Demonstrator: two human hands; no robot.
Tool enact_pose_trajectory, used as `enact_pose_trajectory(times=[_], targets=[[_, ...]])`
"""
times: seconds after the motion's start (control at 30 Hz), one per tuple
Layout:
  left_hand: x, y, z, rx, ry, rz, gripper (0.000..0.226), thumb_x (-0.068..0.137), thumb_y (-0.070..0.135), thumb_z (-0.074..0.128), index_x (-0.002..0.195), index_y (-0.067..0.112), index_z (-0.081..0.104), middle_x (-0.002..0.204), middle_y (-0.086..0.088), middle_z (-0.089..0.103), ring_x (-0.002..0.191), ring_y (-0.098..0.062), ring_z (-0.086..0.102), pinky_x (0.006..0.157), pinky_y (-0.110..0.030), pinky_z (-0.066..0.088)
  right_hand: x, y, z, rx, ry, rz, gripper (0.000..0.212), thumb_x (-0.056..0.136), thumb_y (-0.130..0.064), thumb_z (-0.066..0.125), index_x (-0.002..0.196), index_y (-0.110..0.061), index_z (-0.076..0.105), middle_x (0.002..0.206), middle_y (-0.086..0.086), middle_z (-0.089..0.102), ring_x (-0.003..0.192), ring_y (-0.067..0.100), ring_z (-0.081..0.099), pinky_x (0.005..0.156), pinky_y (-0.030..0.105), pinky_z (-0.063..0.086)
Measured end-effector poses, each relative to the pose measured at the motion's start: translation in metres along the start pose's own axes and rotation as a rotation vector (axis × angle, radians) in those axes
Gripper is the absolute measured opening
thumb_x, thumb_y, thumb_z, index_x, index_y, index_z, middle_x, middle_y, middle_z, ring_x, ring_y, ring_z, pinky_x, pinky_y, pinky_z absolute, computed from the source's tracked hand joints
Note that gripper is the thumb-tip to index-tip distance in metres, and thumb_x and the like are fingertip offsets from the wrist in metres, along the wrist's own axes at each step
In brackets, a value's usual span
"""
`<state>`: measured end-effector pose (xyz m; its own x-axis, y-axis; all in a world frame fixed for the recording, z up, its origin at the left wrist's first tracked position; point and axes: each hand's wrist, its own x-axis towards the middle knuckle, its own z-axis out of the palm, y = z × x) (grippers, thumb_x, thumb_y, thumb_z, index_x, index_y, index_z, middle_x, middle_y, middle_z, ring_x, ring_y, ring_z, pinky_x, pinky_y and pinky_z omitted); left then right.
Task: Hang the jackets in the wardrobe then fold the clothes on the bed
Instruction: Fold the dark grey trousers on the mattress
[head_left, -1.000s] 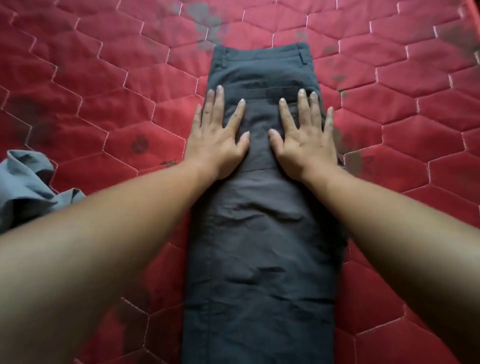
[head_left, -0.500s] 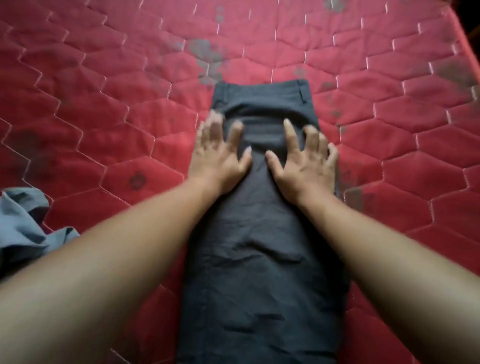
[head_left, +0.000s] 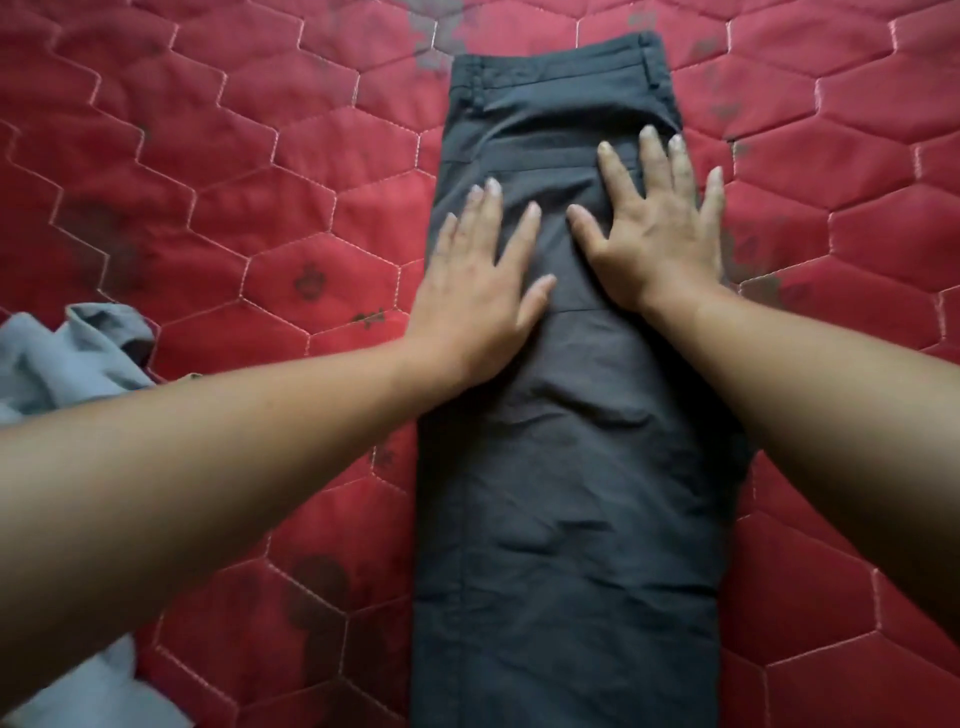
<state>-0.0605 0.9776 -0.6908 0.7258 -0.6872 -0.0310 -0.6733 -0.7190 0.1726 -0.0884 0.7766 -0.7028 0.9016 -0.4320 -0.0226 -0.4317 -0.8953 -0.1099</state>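
One pair of dark trousers (head_left: 566, 441) lies lengthwise on the red quilted bed (head_left: 260, 182), folded leg over leg, waistband at the far end. One crumpled grey garment (head_left: 62, 353) sits at the left edge, well apart from them. Two hands are down on the trousers. The left hand (head_left: 478, 291) lies flat on their left edge, fingers straight and slightly spread. The right hand (head_left: 660, 234) presses nearer the waistband, fingers splayed wide. Neither holds anything.
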Motion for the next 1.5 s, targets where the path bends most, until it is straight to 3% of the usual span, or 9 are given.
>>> enact_pose_trajectory(times=[0.13, 0.2, 0.37, 0.47, 0.63, 0.8, 0.93, 1.17, 1.5], targets=[[-0.03, 0.009, 0.014, 0.104, -0.022, 0.01, 0.072, 0.098, 0.059, 0.025, 0.16, 0.025, 0.015, 0.167, -0.016, 0.004, 0.155, -0.027, 0.001, 0.126, -0.043, 0.004, -0.004, -0.004, -0.004, -0.179, 0.079, -0.044, 0.069, 0.097, -0.064, 0.017, 0.158, -0.033, 0.023, 0.169, 0.009, 0.001, 0.155, 0.031, -0.007, 0.116, 0.071, -0.003], [-0.027, 0.006, 0.013, 0.115, -0.004, 0.005, 0.072, 0.097, 0.06, 0.024, 0.16, 0.025, 0.016, 0.167, -0.015, 0.006, 0.155, -0.027, 0.003, 0.126, -0.043, 0.005, -0.006, -0.013, -0.01, -0.32, 0.038, -0.11, 0.066, 0.1, -0.057, 0.013, 0.16, -0.029, 0.019, 0.17, 0.007, -0.005, 0.155, 0.031, -0.012, 0.115, 0.072, -0.003], [-0.028, 0.008, 0.011, 0.108, -0.031, 0.016, 0.07, 0.1, 0.057, 0.026, 0.16, 0.025, 0.014, 0.168, -0.015, 0.003, 0.155, -0.026, 0.001, 0.126, -0.043, 0.002, -0.112, -0.013, -0.005, 0.012, -0.065, -0.129, 0.069, 0.103, -0.058, 0.024, 0.162, -0.023, 0.016, 0.17, 0.009, 0.004, 0.156, 0.03, -0.002, 0.121, 0.063, -0.001], [-0.044, 0.012, 0.008, 0.066, -0.013, -0.037, 0.065, 0.103, 0.053, 0.026, 0.16, 0.024, 0.017, 0.168, -0.013, 0.005, 0.155, -0.025, 0.001, 0.126, -0.042, 0.002, -0.187, 0.002, -0.003, -0.026, -0.1, -0.216, 0.077, 0.098, -0.069, 0.018, 0.162, -0.024, 0.016, 0.169, 0.011, 0.008, 0.156, 0.031, 0.002, 0.123, 0.058, 0.001], [-0.133, 0.039, 0.011, 0.051, -0.048, -0.005, 0.066, 0.101, 0.057, 0.025, 0.16, 0.028, 0.015, 0.167, -0.016, 0.002, 0.155, -0.027, 0.0, 0.125, -0.044, 0.003, -0.226, -0.002, -0.01, -0.11, -0.158, -0.204, 0.082, 0.097, -0.071, 0.018, 0.162, -0.022, 0.01, 0.169, 0.015, -0.002, 0.155, 0.035, -0.006, 0.122, 0.061, -0.001], [-0.228, 0.054, 0.019, 0.075, -0.094, 0.056, 0.067, 0.101, 0.055, 0.025, 0.16, 0.024, 0.02, 0.166, -0.021, 0.005, 0.155, -0.032, 0.003, 0.125, -0.048, 0.01, -0.3, -0.013, -0.013, -0.098, -0.171, -0.342, 0.074, 0.1, -0.061, 0.023, 0.159, -0.017, 0.026, 0.168, 0.015, 0.013, 0.155, 0.035, 0.011, 0.122, 0.06, 0.013], [-0.299, 0.07, 0.026, 0.065, -0.087, 0.053, 0.065, 0.101, 0.051, 0.032, 0.159, 0.022, 0.024, 0.166, -0.021, 0.007, 0.155, -0.033, 0.005, 0.123, -0.052, 0.013, -0.382, -0.013, -0.007, -0.112, -0.174, -0.301, 0.071, 0.101, -0.056, 0.029, 0.16, -0.018, 0.023, 0.168, 0.015, 0.01, 0.155, 0.034, 0.007, 0.122, 0.058, 0.012], [-0.388, 0.092, 0.039, 0.075, -0.115, 0.065, 0.068, 0.1, 0.053, 0.033, 0.16, 0.024, 0.021, 0.167, -0.018, 0.004, 0.155, -0.035, 0.001, 0.122, -0.057, 0.013, -0.508, -0.025, 0.006, -0.094, -0.176, -0.294, 0.075, 0.099, -0.058, 0.036, 0.16, -0.016, 0.025, 0.169, 0.014, 0.008, 0.156, 0.034, 0.005, 0.118, 0.069, 0.012], [-0.536, 0.117, 0.04, 0.089, -0.21, 0.128, 0.073, 0.099, 0.057, 0.035, 0.16, 0.022, 0.018, 0.168, -0.015, 0.002, 0.155, -0.034, 0.0, 0.121, -0.058, 0.015, -0.631, -0.027, -0.001, -0.102, -0.262, -0.284, 0.079, 0.099, -0.06, 0.034, 0.161, -0.013, 0.02, 0.169, 0.013, 0.004, 0.156, 0.031, 0.002, 0.119, 0.066, 0.013]])
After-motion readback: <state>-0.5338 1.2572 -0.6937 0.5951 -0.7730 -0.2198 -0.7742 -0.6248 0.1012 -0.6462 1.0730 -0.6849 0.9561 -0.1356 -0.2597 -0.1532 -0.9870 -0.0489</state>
